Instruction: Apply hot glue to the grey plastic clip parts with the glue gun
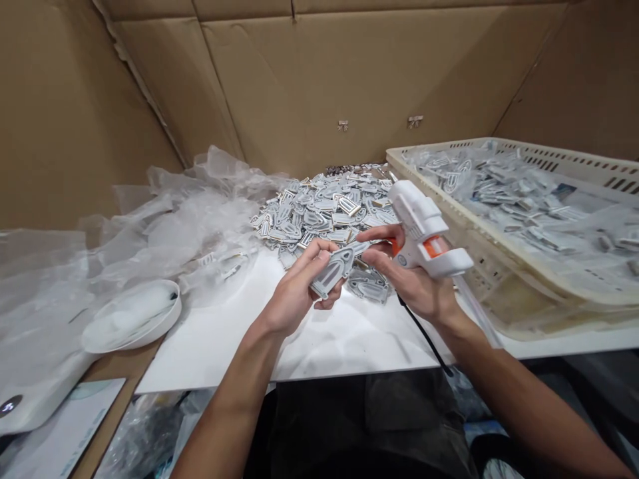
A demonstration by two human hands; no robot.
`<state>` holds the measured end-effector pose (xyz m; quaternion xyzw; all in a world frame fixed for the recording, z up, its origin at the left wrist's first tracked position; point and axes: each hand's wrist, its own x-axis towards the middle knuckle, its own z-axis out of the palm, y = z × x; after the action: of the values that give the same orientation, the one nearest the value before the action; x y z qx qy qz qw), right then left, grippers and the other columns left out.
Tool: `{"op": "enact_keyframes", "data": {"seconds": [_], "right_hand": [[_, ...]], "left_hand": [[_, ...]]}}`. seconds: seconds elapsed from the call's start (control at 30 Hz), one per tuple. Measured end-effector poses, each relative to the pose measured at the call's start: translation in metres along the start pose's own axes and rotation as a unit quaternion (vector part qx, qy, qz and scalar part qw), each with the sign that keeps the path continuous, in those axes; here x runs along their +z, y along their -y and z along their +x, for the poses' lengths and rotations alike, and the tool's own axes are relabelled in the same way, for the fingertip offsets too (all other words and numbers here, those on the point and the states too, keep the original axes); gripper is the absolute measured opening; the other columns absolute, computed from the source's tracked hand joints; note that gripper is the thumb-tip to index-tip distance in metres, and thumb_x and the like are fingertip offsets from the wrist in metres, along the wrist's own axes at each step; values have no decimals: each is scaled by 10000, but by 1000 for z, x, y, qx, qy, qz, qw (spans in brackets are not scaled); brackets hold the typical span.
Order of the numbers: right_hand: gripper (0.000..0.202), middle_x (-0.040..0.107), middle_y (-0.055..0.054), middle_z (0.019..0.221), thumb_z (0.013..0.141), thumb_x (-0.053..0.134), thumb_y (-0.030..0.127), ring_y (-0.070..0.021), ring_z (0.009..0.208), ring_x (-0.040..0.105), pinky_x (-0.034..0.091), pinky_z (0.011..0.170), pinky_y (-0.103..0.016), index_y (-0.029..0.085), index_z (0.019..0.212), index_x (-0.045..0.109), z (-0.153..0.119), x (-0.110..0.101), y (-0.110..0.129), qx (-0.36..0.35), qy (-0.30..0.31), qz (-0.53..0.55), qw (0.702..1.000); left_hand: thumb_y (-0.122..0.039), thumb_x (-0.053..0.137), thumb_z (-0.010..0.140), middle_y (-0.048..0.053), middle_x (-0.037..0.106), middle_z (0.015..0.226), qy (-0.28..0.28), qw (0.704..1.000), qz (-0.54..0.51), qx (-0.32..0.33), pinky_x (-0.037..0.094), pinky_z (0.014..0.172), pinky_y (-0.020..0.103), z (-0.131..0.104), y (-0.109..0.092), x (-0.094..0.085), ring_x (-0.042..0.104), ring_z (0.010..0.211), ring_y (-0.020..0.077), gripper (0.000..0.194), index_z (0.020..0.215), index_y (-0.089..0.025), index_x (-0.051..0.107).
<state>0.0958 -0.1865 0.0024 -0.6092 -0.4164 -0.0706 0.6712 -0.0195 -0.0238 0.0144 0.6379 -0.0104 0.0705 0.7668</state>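
Note:
Near the middle of the head view, my left hand (304,286) is closed round a grey flat piece (332,274) with slots, which is tilted up. My right hand (407,276) is wrapped round a white glue gun (417,216) with an orange trigger; its nozzle points up and away. The thumb and a finger of that hand also touch the far end of the grey piece. A clear glue stick (476,309) and a black cord come off the gun. Behind both hands lies a heap of similar grey pieces (319,209).
Clear plastic bags (184,213) are piled at the left. A white bowl (172,313) stands at the left on a white device (44,392) with a small display. At the right is a cream basket (499,286) of bagged pieces. Cardboard walls (279,86) surround the white table (210,346).

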Motion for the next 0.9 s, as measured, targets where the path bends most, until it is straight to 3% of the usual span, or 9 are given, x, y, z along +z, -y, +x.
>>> {"op": "enact_keyframes", "data": {"seconds": [0.1, 0.23, 0.37, 0.47, 0.53, 0.67, 0.73, 0.9], "right_hand": [[351, 755, -75, 1002, 795, 918, 438, -209, 870, 697, 596, 735, -327, 193, 976, 745, 0, 7, -2, 14, 6, 18, 1000], [298, 729, -64, 829, 850, 862, 413, -163, 675, 643, 558, 650, -313, 173, 865, 685, 0, 8, -3, 38, -3, -3, 999], [272, 682, -29, 741, 841, 836, 337, -157, 661, 602, 522, 635, -300, 194, 813, 606, 0, 6, -6, 9, -22, -26, 999], [291, 666, -29, 754, 841, 823, 366, -147, 659, 576, 506, 631, -296, 186, 807, 596, 0, 5, -12, 11, -24, -35, 999], [310, 645, -33, 748, 851, 807, 392, -142, 654, 560, 495, 620, -293, 180, 788, 591, 1, 4, -16, 24, -21, -33, 999], [404, 550, 9, 705, 894, 783, 469, -108, 583, 487, 417, 515, -256, 194, 788, 507, 5, -2, -19, 78, 19, 55, 995], [474, 538, 34, 733, 893, 804, 496, -94, 558, 467, 371, 472, -231, 215, 842, 426, 8, -7, -17, 90, 24, 126, 988], [590, 492, 56, 711, 833, 886, 446, -91, 549, 423, 302, 428, -198, 230, 861, 338, 16, -16, -6, 75, 23, 259, 963]], "left_hand": [[-441, 468, 1075, -13, 534, 688, 5, 1000, 3, -7, 284, 516, 194, 0, 0, -1, 405, 550, 93, 223, 1111, -225, 429], [-452, 485, 1081, -8, 559, 710, 14, 999, 26, -13, 317, 520, 193, -1, 0, -2, 466, 567, 101, 221, 1147, -244, 452], [-424, 515, 1076, -18, 558, 702, 14, 1000, 9, -17, 360, 502, 187, -2, -1, 0, 482, 524, 91, 214, 1168, -236, 470], [-471, 572, 1047, -24, 541, 686, 5, 998, -32, -55, 324, 433, 166, -1, -2, -1, 442, 477, 79, 300, 1170, -212, 487], [-485, 709, 968, -29, 536, 689, -2, 995, -58, -77, 322, 415, 158, 0, -2, -2, 424, 483, 68, 415, 1173, -189, 504], [-316, 938, 753, -55, 531, 650, -9, 996, -40, -79, 396, 481, 173, 1, 0, -7, 483, 516, 68, 652, 1239, -162, 531], [-268, 950, 723, -66, 521, 624, -19, 997, -20, -73, 395, 491, 188, 2, 2, -8, 500, 492, 70, 655, 1240, -151, 565], [-233, 966, 656, -7, 619, 796, -69, 997, -20, -37, 407, 508, 225, 4, 3, -8, 542, 491, 62, 580, 1148, -99, 690]]}}
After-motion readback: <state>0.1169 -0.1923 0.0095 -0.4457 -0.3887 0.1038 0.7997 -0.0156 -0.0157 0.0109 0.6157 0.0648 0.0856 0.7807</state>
